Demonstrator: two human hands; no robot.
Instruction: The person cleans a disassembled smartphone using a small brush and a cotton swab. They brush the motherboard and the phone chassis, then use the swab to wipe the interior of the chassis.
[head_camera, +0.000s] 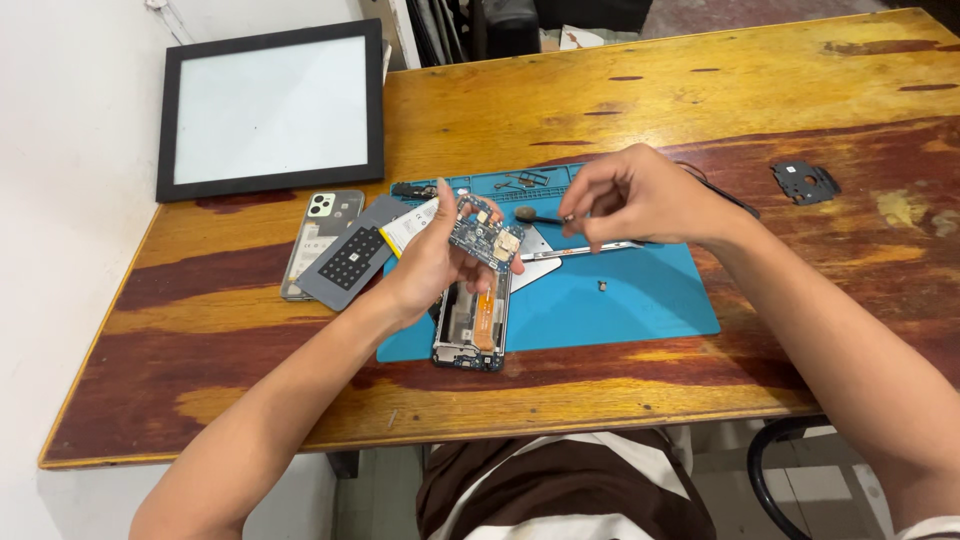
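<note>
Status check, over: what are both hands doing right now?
Left hand grips small circuit board. Right hand pinches a tiny part, above blue mat. Opened phone lies below. Nothing blocking.

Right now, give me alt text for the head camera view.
The left hand holds a small circuit board above an opened phone on a blue mat. The right hand pinches something tiny beside it, over a wooden table.

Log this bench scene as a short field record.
left hand: left hand holds a small circuit board
right hand: right hand pinches something too small to tell
under the hands: opened phone on the blue mat
left of mat: phone back cover, grey panel
far right: black plastic part
surface: wooden table
</note>
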